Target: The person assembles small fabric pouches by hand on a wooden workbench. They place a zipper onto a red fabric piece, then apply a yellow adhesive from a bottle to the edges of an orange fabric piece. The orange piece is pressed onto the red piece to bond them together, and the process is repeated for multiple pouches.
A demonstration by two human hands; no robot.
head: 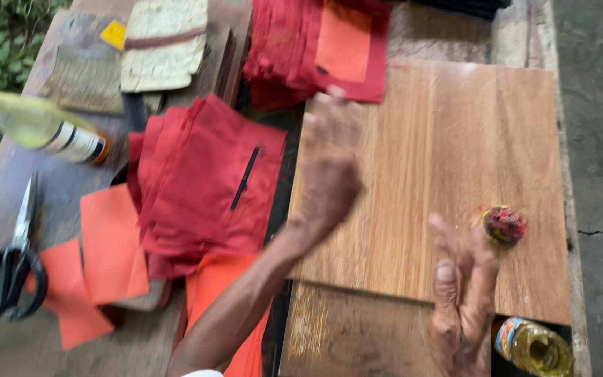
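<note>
Two bare hands are hovering over a wooden board (455,174).

The left hand (329,167) is reaching toward the red cloth pile (315,49), blurry, holding nothing. The right hand (462,293) is staying open and empty, just beside a small red ball (504,224) sitting on the board.

**Worn table, wooden board on top**

Grey weathered table (50,335) by a concrete floor (601,105). Directly on it: light wooden board (455,153), black-handled scissors (12,269), orange paper sheets (109,244), red cloth stack (207,181), second red stack (294,49), lying clear bottle (36,126), glass jar (535,345). Small red ball (504,225) sits on the board.
</note>
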